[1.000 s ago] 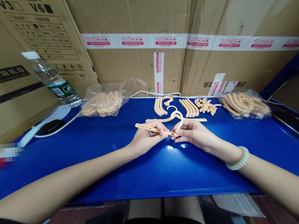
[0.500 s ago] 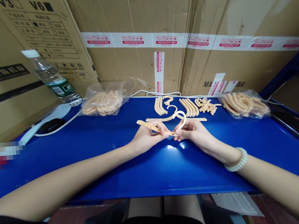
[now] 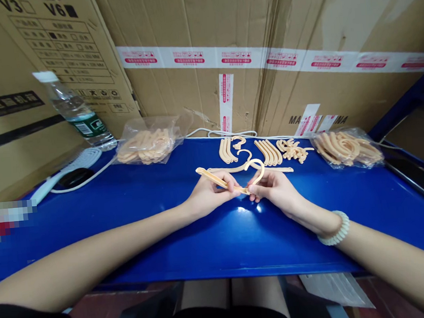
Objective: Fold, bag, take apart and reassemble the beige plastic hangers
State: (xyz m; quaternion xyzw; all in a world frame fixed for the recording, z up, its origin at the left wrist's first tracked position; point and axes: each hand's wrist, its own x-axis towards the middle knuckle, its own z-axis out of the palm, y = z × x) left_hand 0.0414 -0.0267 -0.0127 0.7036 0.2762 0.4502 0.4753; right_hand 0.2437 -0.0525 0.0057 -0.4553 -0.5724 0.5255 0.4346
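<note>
Over the middle of the blue table, my left hand (image 3: 209, 194) pinches a beige plastic hanger arm (image 3: 213, 178), its far end tilted up to the left. My right hand (image 3: 274, 188) grips a beige hanger hook (image 3: 257, 167) by its base, the curve pointing up. The hook's base and the inner end of the arm meet between my fingertips; fingers partly hide the joint. Just behind my hands lies a hanger (image 3: 231, 169) with its hook, flat on the table. Beyond it are two rows of loose hanger arms (image 3: 268, 152) and a pile of loose hooks (image 3: 293, 150).
Clear bags of beige parts sit at the left (image 3: 147, 147) and right (image 3: 346, 148). A water bottle (image 3: 78, 114), a pale hairbrush (image 3: 68, 169) and a dark oval object (image 3: 75, 178) stand left. At right lies a phone (image 3: 422, 182). Cardboard (image 3: 191, 96) walls the back; a white cable runs along it.
The hanger arm in my left hand has rolled slightly, showing more of its hollow side, and its outer end has moved a little right. Both hands stay nearly in place.
</note>
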